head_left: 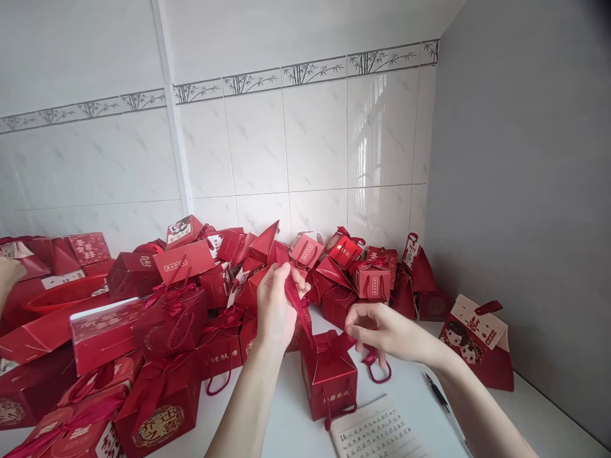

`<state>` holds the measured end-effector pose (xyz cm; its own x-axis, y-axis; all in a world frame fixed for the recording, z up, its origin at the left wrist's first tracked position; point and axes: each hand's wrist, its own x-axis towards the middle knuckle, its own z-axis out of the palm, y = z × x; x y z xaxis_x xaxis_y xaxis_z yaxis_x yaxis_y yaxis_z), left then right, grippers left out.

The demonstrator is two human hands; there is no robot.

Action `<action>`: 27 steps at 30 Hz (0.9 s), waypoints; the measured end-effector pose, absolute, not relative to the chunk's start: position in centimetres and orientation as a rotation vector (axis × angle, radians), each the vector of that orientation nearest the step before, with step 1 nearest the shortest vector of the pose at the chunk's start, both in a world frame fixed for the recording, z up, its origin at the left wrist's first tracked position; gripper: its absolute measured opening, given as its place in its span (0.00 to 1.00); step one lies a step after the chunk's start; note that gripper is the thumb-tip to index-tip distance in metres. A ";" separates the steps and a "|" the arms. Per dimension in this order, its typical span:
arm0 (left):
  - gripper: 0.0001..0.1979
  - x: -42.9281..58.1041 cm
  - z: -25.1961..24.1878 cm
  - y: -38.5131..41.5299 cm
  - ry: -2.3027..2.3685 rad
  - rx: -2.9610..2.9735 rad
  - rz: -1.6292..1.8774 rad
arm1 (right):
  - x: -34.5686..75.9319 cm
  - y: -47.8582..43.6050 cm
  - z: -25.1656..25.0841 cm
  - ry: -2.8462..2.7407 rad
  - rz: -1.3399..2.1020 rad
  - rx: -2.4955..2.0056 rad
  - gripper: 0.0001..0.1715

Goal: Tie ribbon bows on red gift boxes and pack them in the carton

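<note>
A small red gift box [329, 376] with rope handles stands upright on the white table, a dark red ribbon [298, 304] running up from its top. My left hand [279, 305] is closed on that ribbon and holds it raised above the box's left side. At the box's upper right, my right hand [382, 331] has its thumb and fingers pinched together at the ribbon's other part, beside a twisted rope handle. What lies between those fingertips is partly hidden, but red ribbon shows right at them.
A notebook [372, 429] with handwriting lies before the box, a black pen [443, 401] to its right. Many red gift boxes [160, 404] pile up at left and back. A flat-faced red box [477, 343] leans by the grey wall. Another person's hand [10, 272] shows at far left.
</note>
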<state>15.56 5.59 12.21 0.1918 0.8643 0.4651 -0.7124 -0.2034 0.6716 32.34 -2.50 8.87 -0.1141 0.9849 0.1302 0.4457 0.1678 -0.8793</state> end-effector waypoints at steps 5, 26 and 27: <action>0.15 15.6 12.2 5.9 0.103 1.019 1.438 | 32.8 -2.6 9.1 -1.627 0.866 -1.259 0.12; 0.10 16.5 10.6 6.1 0.387 1.638 1.469 | 29.8 -0.6 10.1 -1.341 0.245 -1.079 0.13; 0.10 16.6 10.5 6.2 0.389 1.636 1.461 | 29.6 -0.5 10.2 -1.323 0.203 -1.060 0.12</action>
